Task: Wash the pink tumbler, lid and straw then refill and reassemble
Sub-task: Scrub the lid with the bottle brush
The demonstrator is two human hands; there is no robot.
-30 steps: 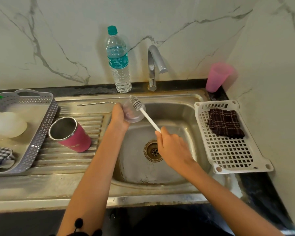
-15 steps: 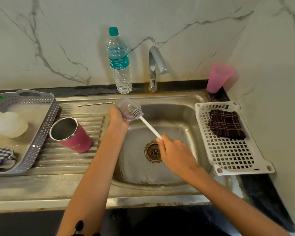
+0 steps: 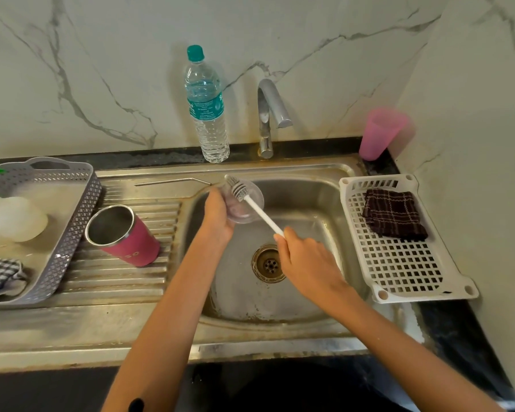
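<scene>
Steel sink (image 3: 309, 185), back-left corner: our left hand (image 3: 217, 214) grips clear lid (image 3: 247, 211), right hand (image 3: 306, 260) grips bottle brush (image 3: 239, 190), scrubbing it. Next, we judge: rinse under tap (image 3: 268, 114).

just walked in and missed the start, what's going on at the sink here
A person is cleaning the clear lid over the sink: the left hand holds it while the right hand grips a white brush with its bristles against the lid. The pink tumbler sits open on the drainboard, the metal straw lying behind it.
</scene>
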